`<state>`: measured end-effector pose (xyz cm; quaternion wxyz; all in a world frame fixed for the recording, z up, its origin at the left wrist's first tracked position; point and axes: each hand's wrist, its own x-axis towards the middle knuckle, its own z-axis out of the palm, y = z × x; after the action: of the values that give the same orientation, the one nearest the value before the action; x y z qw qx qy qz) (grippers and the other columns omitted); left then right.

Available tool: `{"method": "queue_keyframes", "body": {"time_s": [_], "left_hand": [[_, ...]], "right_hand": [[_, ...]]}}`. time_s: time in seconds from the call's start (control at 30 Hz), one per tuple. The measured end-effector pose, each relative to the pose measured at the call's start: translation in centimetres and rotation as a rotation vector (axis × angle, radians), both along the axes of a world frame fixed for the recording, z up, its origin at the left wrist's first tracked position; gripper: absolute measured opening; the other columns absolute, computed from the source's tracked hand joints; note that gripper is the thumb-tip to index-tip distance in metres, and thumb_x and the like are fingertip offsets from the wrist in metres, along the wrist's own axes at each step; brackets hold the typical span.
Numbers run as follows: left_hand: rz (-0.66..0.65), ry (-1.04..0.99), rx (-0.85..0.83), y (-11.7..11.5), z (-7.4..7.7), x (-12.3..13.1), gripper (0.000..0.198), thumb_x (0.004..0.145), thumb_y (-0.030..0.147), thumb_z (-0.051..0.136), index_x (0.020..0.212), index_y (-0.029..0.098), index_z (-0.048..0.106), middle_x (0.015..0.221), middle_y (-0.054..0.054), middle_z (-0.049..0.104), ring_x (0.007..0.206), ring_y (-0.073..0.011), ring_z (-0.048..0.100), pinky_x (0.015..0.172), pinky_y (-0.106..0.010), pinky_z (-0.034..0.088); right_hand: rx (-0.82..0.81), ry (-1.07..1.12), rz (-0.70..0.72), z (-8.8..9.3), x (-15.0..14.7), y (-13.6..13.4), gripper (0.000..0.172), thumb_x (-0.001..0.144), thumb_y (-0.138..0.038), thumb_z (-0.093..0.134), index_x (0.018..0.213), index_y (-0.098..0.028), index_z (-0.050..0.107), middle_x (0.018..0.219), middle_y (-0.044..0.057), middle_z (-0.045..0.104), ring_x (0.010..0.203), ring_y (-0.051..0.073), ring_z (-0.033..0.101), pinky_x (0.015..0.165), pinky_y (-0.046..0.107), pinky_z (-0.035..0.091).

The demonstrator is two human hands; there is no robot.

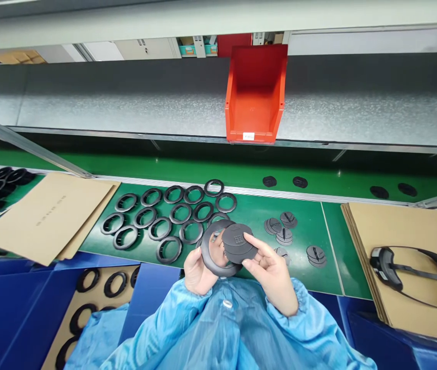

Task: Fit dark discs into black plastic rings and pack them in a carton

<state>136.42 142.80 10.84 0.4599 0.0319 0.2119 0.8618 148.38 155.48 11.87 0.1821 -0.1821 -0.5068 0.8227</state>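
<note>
Two bare hands in blue sleeves (166, 311) work close together over the near edge of a green table (249, 205). The left hand (200, 272) is closed around the side of a black ring (206, 255), keeping it tilted up off the surface. The right hand (270, 270) pinches overlapping dark discs (238, 240) between thumb and fingers; they cover part of the ring in this view, and whether they touch it I cannot tell.

More than a dozen loose rings (172, 214) lie ahead and to the left. To the right are small overlapping groups of spare discs (284, 236), and four dark rounds (300, 182) sit farther back, beyond a metal strip (280, 195). Cardboard sheets (41, 210) rest at the left, and a cardboard stack (418, 226) at the right bears a black strapped object (386, 270). Above, a red bin (254, 110) stands on a grey shelf (126, 103)
</note>
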Motion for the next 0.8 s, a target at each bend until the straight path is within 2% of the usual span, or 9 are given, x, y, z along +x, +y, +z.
{"method": "queue_keyframes", "body": {"time_s": [0.1, 0.2, 0.27, 0.37, 0.5, 0.6, 0.7, 0.8], "left_hand": [[0.027, -0.008, -0.01, -0.3, -0.6, 0.1, 0.036, 0.085, 0.041, 0.058, 0.114, 0.022, 0.069, 0.125, -0.01, 0.067, 0.144, -0.0309, 0.036, 0.123, -0.052, 0.019], [0.015, -0.006, -0.016, -0.3, -0.8, 0.1, 0.039, 0.084, 0.038, 0.056, 0.116, 0.02, 0.069, 0.129, -0.01, 0.066, 0.147, -0.0316, 0.03, 0.124, -0.052, 0.015], [0.001, 0.006, -0.028, -0.2, -0.6, 0.1, 0.05, 0.081, 0.038, 0.056, 0.126, 0.017, 0.064, 0.139, -0.011, 0.059, 0.149, -0.0331, 0.024, 0.125, -0.053, 0.013], [0.041, 0.011, -0.066, -0.1, -0.4, 0.0, 0.066, 0.079, 0.036, 0.055, 0.142, 0.017, 0.048, 0.156, -0.01, 0.041, 0.151, -0.0334, 0.015, 0.125, -0.052, 0.012], [0.088, -0.018, -0.097, -0.2, -0.5, -0.1, 0.068, 0.081, 0.031, 0.052, 0.147, 0.024, 0.04, 0.161, -0.004, 0.031, 0.152, -0.0315, 0.014, 0.125, -0.052, 0.014], [0.061, -0.008, -0.098, -0.3, -0.6, -0.2, 0.069, 0.081, 0.033, 0.051, 0.148, 0.025, 0.039, 0.161, -0.004, 0.033, 0.152, -0.0316, 0.015, 0.125, -0.052, 0.013], [0.06, -0.01, -0.1, -0.1, -0.2, -0.2, 0.069, 0.081, 0.034, 0.051, 0.147, 0.02, 0.041, 0.156, -0.008, 0.04, 0.151, -0.0317, 0.018, 0.125, -0.051, 0.014], [0.078, -0.038, -0.103, 0.0, 0.3, -0.3, 0.069, 0.079, 0.031, 0.051, 0.147, 0.018, 0.042, 0.151, -0.009, 0.047, 0.151, -0.0288, 0.019, 0.126, -0.047, 0.013]], "right_hand": [[0.006, 0.0, 0.008, -0.1, -0.3, -0.3, 0.05, 0.082, -0.029, 0.078, 0.13, -0.031, 0.063, 0.11, 0.003, 0.072, 0.101, 0.018, 0.069, 0.091, 0.03, 0.056], [-0.001, 0.023, 0.01, -0.4, -0.4, -0.6, 0.049, 0.082, -0.028, 0.078, 0.128, -0.029, 0.062, 0.118, 0.005, 0.069, 0.109, 0.019, 0.066, 0.093, 0.031, 0.055], [0.055, 0.013, -0.013, -0.6, -0.4, -0.7, 0.047, 0.08, -0.027, 0.08, 0.124, -0.028, 0.062, 0.12, 0.005, 0.067, 0.108, 0.02, 0.065, 0.093, 0.031, 0.055], [0.184, -0.059, -0.035, -0.7, -0.3, -0.9, 0.045, 0.081, -0.027, 0.079, 0.122, -0.026, 0.062, 0.12, 0.007, 0.066, 0.107, 0.021, 0.065, 0.091, 0.032, 0.055], [0.209, -0.081, 0.005, -0.5, -0.4, -0.9, 0.047, 0.087, -0.026, 0.073, 0.13, -0.027, 0.055, 0.128, 0.008, 0.062, 0.113, 0.022, 0.062, 0.089, 0.031, 0.054], [0.178, -0.056, -0.007, -0.3, -0.5, -0.9, 0.056, 0.086, -0.024, 0.074, 0.135, -0.027, 0.047, 0.133, 0.009, 0.059, 0.118, 0.022, 0.06, 0.09, 0.031, 0.053], [0.14, -0.031, -0.029, -0.1, -0.6, -0.9, 0.067, 0.084, -0.021, 0.075, 0.14, -0.027, 0.037, 0.131, 0.01, 0.06, 0.117, 0.022, 0.061, 0.092, 0.032, 0.052], [0.12, -0.041, -0.042, -0.1, -0.7, -0.9, 0.069, 0.084, -0.021, 0.074, 0.141, -0.027, 0.034, 0.128, 0.01, 0.06, 0.116, 0.022, 0.062, 0.093, 0.033, 0.052]]}}
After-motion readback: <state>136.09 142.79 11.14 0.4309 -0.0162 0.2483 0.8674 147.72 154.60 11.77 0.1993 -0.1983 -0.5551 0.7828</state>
